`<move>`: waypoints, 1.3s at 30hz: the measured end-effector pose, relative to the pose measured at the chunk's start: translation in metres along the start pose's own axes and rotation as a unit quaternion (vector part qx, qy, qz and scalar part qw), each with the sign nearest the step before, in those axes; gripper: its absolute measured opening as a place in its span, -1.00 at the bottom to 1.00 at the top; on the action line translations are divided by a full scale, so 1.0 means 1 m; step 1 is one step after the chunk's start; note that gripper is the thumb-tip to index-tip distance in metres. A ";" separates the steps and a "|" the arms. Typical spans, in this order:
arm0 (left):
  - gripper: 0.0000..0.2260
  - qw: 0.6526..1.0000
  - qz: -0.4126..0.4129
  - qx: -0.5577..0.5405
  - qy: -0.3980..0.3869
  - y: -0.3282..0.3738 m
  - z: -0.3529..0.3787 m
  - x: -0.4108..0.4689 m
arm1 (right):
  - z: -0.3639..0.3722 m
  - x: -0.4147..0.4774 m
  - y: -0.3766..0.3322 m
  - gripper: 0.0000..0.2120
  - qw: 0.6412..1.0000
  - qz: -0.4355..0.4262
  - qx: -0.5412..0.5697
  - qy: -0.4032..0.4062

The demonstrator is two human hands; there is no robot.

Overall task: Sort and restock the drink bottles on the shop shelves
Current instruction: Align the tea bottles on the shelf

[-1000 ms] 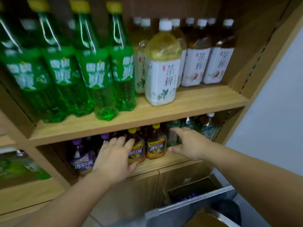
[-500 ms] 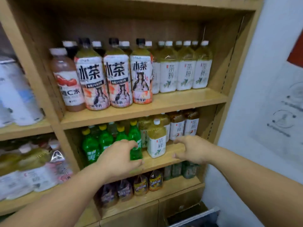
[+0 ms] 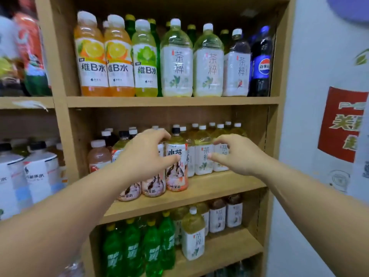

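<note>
Reaching toward the middle shelf (image 3: 209, 188), apparently lining up the front row rather than gripping yet. Hovering at left: left hand (image 3: 143, 156), fingers (image 3: 159, 133) curled into a wide C, thumb stretched toward the peach-labelled tea bottle (image 3: 176, 166), possibly brushing its label, gripping nothing clearly. Standing upright just right of that thumb, at the shelf's front edge: that bottle, between both hands. Hovering at right: right hand (image 3: 237, 154), thumb and forefinger half parted, empty, just in front of the white-labelled tea bottle (image 3: 203, 156); contact impossible to judge. Probably needing next: closing around one bottle body and keeping it vertical, avoiding knocking the tightly packed neighbours.
</note>
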State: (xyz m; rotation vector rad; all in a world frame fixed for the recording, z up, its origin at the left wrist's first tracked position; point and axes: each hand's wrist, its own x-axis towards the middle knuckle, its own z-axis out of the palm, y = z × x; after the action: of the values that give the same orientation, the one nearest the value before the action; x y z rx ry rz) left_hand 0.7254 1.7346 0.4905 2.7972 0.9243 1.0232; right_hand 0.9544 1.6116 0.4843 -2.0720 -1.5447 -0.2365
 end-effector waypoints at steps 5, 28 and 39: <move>-0.42 0.997 0.020 0.010 0.071 0.029 -0.023 0.049 | -0.051 0.045 0.014 -0.45 0.993 -0.028 0.046 0.105; -0.67 0.958 -0.085 0.002 0.273 0.025 0.001 0.171 | -0.053 0.174 0.028 -0.27 0.962 -0.079 0.172 0.197; -0.54 0.960 -0.098 0.022 0.260 0.027 0.003 0.184 | -0.043 0.184 0.022 -0.52 0.944 -0.042 0.165 0.281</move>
State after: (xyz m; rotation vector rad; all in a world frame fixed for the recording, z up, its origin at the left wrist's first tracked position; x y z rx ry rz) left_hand 0.8533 1.8126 0.6010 2.4312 1.2439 1.7581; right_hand 1.0431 1.7386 0.5950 -1.5050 -1.2186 -0.5138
